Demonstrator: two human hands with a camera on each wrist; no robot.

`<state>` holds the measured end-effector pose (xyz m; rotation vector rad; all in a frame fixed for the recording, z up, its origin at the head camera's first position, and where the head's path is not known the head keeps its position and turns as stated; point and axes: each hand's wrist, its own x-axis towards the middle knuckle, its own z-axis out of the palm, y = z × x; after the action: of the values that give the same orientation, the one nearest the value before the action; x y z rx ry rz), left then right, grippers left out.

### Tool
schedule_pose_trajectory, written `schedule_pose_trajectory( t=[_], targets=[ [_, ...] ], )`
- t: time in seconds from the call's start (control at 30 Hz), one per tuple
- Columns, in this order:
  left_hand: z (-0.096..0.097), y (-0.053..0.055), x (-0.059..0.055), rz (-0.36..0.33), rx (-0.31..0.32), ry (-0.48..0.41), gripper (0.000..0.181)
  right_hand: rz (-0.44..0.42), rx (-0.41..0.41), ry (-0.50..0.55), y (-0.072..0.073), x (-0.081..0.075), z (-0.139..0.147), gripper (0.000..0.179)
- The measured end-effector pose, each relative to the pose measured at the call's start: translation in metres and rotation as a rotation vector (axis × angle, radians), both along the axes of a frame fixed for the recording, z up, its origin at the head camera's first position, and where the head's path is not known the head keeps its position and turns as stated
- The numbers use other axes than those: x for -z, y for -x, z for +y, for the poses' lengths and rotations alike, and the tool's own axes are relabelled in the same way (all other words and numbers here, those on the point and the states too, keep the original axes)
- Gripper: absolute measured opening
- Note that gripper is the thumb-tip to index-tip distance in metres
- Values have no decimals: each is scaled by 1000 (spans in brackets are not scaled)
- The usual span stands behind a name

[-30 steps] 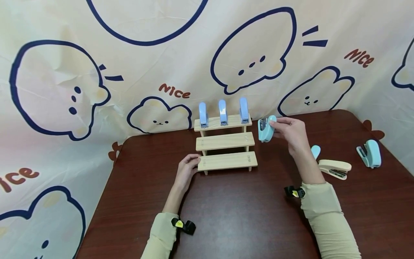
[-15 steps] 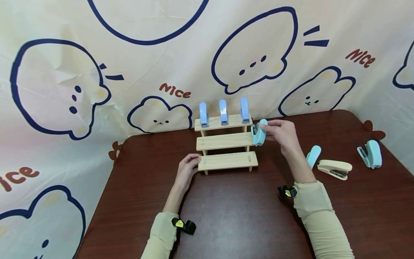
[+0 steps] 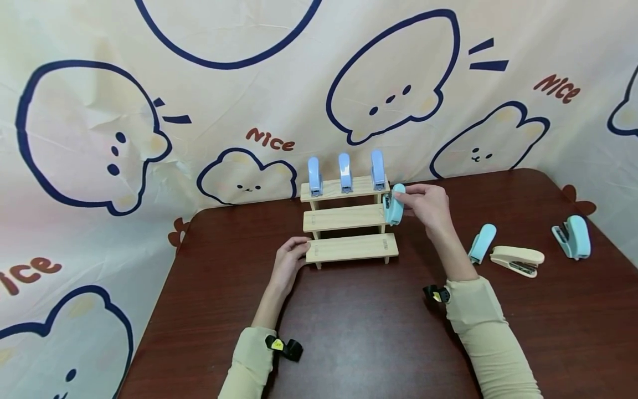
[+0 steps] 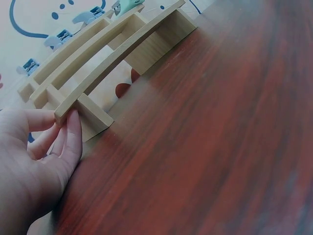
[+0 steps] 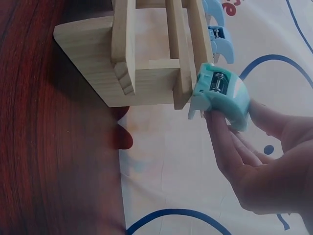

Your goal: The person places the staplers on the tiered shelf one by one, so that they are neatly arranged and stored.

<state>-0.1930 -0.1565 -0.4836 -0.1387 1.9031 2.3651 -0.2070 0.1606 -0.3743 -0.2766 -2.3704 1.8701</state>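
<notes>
In the head view my right hand point(image 3: 427, 206) pinches a teal stapler point(image 3: 395, 206) at the right end of the middle tier of a wooden three-step rack point(image 3: 349, 249). The right wrist view shows this stapler point(image 5: 222, 95) between thumb and fingers, beside the shelf edge; whether it touches the shelf I cannot tell. My left hand point(image 3: 291, 257) grips the left end of the rack's lowest tier, thumb above and fingers below in the left wrist view. Three blue staplers, left point(image 3: 315, 176), middle point(image 3: 345, 173) and right point(image 3: 377, 169), stand upright along the top tier.
On the table to the right lie a teal stapler point(image 3: 482, 244), a cream stapler point(image 3: 517, 260) and, farther right, another teal stapler point(image 3: 571, 238). A patterned cloth point(image 3: 224, 105) hangs behind the brown table point(image 3: 369, 332).
My right hand has carried the teal stapler leftward from beside the rack to the middle tier's right end, and it is turned more upright. The left hand stays put.
</notes>
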Motion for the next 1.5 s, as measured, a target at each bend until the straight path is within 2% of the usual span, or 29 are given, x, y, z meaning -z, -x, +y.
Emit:
schedule_pose_trajectory(
  t=[0.23, 0.77, 1.07, 1.33, 1.5],
  targets=[
    [0, 0, -1, -2, 1, 4, 23, 15, 34, -37, 3, 3, -3, 38],
    [0, 0, -1, 6, 0, -8, 23, 52, 14, -187, 1, 4, -8, 34],
    [0, 0, -1, 7, -8, -10, 20, 182, 47, -335, 2, 11, -16, 30],
    [-1, -1, 1, 3, 0, -8, 22, 188, 38, -342, 2, 12, -16, 29],
    [-1, -1, 1, 8, 4, -16, 23, 245, 15, -374, 2, 16, -13, 30]
  ],
)
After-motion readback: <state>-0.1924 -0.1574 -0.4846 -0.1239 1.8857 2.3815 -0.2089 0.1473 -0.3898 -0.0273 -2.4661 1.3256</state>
